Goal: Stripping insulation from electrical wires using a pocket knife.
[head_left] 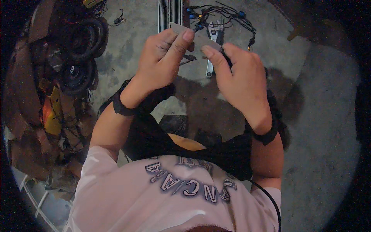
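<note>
From my distant place I see two bare hands raised near each other above the grey floor (320, 100), but not touching. The left hand (160, 62) has its thumb pressed against bent fingers, and it is clamped on a thin, flat grey piece (178, 27). The right hand (243, 79) pinches likewise, its thumb lying on a flat grey part (210, 42); I cannot tell if both belong to one strip. These are at the upper middle of my view. Beyond the right hand, partly covered by it, an adjustable wrench (210, 69) lies on the floor, near a tangle of black cables (241, 14) with connectors. Beyond the left hand stands a finned metal block (170, 11). Farther left are round black parts (80, 40).
</note>
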A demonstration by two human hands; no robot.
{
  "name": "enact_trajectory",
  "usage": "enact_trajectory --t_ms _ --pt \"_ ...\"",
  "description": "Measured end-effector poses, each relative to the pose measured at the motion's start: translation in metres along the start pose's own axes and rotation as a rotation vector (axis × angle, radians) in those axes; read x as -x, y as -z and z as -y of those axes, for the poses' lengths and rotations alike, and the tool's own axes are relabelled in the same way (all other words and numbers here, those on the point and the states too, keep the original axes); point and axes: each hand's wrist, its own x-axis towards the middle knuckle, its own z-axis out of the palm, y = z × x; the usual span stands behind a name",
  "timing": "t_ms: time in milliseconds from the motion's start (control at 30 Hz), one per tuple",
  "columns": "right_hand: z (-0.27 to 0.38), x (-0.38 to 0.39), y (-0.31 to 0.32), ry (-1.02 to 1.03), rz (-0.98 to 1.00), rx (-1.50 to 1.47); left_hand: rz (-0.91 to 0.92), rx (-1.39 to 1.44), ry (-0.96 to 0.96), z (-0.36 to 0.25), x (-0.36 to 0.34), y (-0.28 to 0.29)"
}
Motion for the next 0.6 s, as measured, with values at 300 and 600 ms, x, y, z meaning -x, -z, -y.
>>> enact_trajectory --t_ms 300,600 --pt "0.003 -0.001 0.002 0.013 -0.018 0.003 -0.054 0.067 0.059 0.0 -0.001 -0.001" --pt "-0.015 -0.01 0.013 -0.078 -0.166 -0.065 -0.014 0.271 0.172 0.0 0.003 0.004"
